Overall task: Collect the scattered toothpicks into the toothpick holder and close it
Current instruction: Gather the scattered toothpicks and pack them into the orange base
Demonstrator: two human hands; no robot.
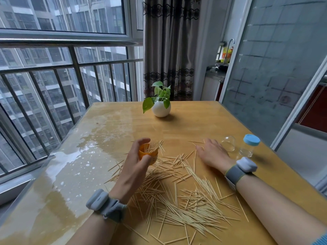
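Left hand (134,161): left of centre, wrist cocked, fingers curled tight round the holder, steadying it for loading.
Holder (149,155): orange, in that grip, mouth tipped toward the pile; a bunch of sticks is already poking out.
Toothpicks (185,200): most are strewn across the lower middle of the table (70,174), so there's plenty left.
Right hand (212,154): right of centre, palm down, fingers straight, holding nothing, likely set to sweep sticks together.
Clear cap (228,143): just beyond that hand, probably the holder's cover, parked until closing.

Wooden table (203,121), railed window (62,68), curtain (168,50)
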